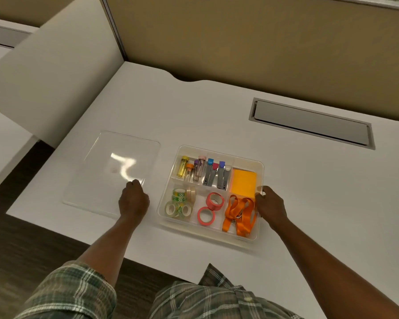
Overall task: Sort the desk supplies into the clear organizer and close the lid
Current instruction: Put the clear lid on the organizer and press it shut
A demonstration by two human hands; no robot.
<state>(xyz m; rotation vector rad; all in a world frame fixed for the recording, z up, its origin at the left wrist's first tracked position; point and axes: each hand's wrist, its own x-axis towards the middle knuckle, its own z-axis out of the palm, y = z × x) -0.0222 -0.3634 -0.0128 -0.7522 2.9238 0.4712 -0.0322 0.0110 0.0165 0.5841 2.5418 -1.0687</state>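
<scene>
Left hand [134, 201] curled onto near right corner of clear lid [111, 173], flat on desk [217, 111] just left of organizer [211, 236]; right hand [271, 207] pinching organizer's right rim. Lid likely light, stiff, slick: best gripped by edges. Inside, near to far: tape rolls [179, 204], orange lanyards [240, 215]; then vials [191, 169], staplers [215, 174], orange notes [243, 181].

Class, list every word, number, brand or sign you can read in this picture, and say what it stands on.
No readable text.
Green tape rolls: a printed pattern, no legible letters.
Vials, staplers, orange pad, lanyard, lid: no visible labels.
</scene>
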